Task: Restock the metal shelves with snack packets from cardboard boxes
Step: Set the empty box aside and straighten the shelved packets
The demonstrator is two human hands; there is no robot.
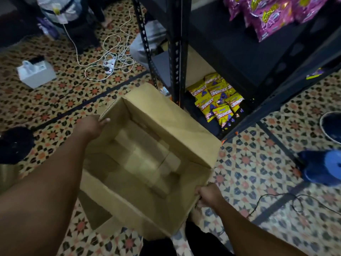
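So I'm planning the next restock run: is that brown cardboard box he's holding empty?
Empty. The open brown cardboard box shows only its bare bottom flaps, with no packets inside.

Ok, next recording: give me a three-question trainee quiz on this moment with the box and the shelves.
1. True or false: the cardboard box holds snack packets.
2. Which packets lie on the bottom level of the shelves? A) the yellow packets B) the pink packets C) none
3. Fill in: the left hand and the right hand both grip the box by its ____.

Key:
1. False; only the bare cardboard bottom shows inside.
2. A; the pink ones sit on a higher level.
3. Rim, on opposite sides.
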